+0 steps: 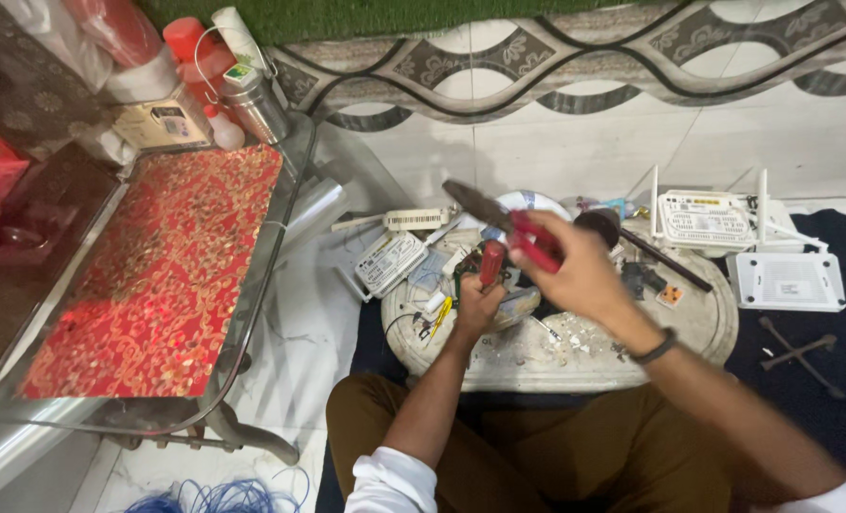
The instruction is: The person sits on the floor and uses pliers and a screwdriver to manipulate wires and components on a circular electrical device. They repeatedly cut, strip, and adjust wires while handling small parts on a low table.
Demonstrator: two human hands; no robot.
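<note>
— What does each hand have hold of?

— The right hand (575, 271) is closed around the red handles of a pair of pliers (508, 223), whose dark nose points up and to the left, raised clear of the round stone slab (703, 328). The left hand (477, 306) is wrapped around a red-handled tool (490, 261) that stands upright over the middle of the slab; its tip is hidden, so what it presses on cannot be told.

— Why so close together?

— It looks as if the left hand steadies the work low down while the pliers hover just above it, within easy reach.

— And the things around them?

— Small parts and scraps lie scattered on the slab, close by the person sitting cross-legged behind it. White routers (708, 220) sit at its far right edge, another white device (390, 263) at its left. A glass table (252, 275) with a red patterned cloth (157, 275) stands well to the left.
</note>
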